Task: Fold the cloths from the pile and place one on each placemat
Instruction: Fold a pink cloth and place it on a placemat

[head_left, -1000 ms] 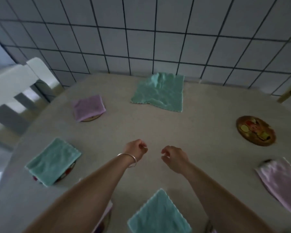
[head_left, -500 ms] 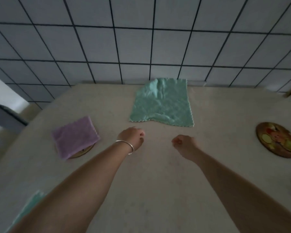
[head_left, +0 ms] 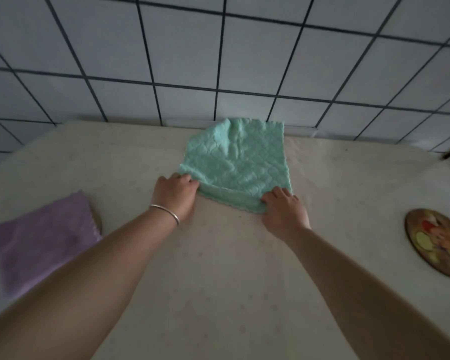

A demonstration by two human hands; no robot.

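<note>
both hands [head_left: 176, 194] [head_left: 283, 211] pinch the green cloth's [head_left: 238, 162] near corners; purple cloth [head_left: 40, 242] covers a placemat [head_left: 98, 222]

This looks like a home, at the spot where people eat; a big table with a pale cream cloth cover [head_left: 218, 294] is pushed up against a wall of square white tiles with dark lines [head_left: 182, 55], like in a kitchen; a round wooden placemat with fruit pictures [head_left: 437, 242] lies on it; a soft purple folded cloth [head_left: 39, 240] covers another round mat.
</note>
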